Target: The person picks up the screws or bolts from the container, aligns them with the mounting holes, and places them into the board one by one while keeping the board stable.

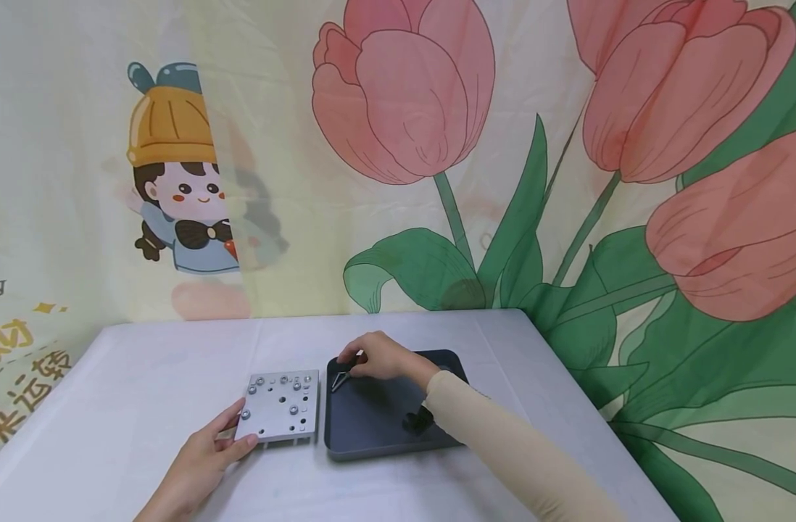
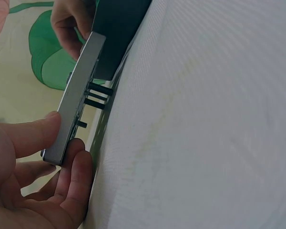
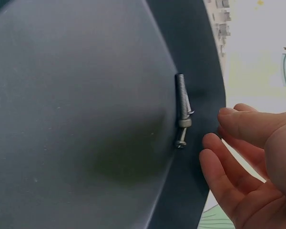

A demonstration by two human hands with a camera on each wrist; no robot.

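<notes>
My left hand (image 1: 202,457) holds a silver metal plate (image 1: 270,420) by its near left corner, thumb on one face and fingers beneath. Socket-head screws and holes dot the plate's top. In the left wrist view, threaded screw ends (image 2: 97,100) stick out of its underside. My right hand (image 1: 383,357) is over the far left corner of a dark tray (image 1: 372,454), fingers loosely bent at the rim. In the right wrist view several loose screws (image 3: 183,100) lie along the tray wall just beside the fingertips, with nothing between thumb and fingers.
A small black object (image 1: 414,422) lies in the tray, partly covered by the right sleeve (image 1: 502,435). A white cloth (image 1: 176,362) covers the table. Behind it hangs a curtain printed with tulips (image 1: 404,94) and a cartoon figure (image 1: 183,188).
</notes>
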